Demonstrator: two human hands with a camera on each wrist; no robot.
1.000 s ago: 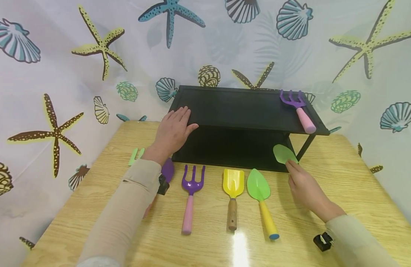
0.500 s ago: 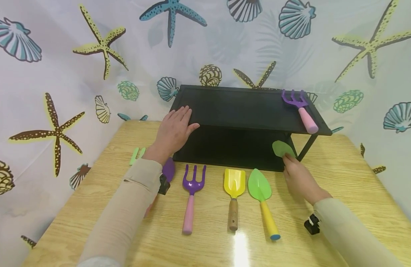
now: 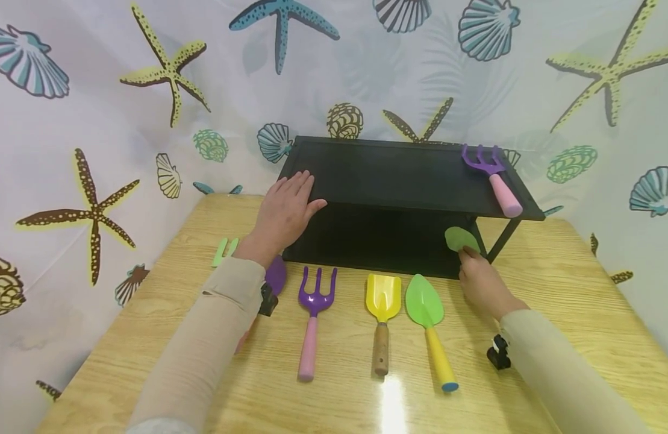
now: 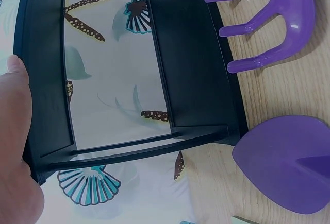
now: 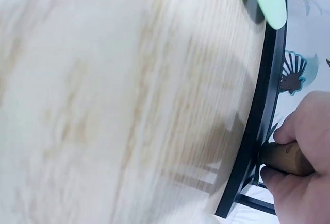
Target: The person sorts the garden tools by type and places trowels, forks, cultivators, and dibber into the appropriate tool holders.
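The right hand pinches a green trowel by its wooden handle at the right end of the lower shelf (the left hand lies flat on the upper shelf), apparently placing it, which calls for lowering, then releasing.

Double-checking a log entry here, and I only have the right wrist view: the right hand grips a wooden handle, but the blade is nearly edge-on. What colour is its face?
Observer: In the head view, the blade in front of the right hand shows a green face.
Reviewer: Thanks. And where is the left hand? My view leaves it out.
Observer: It rests with fingers extended on top of the black rack, near that rack's left end.
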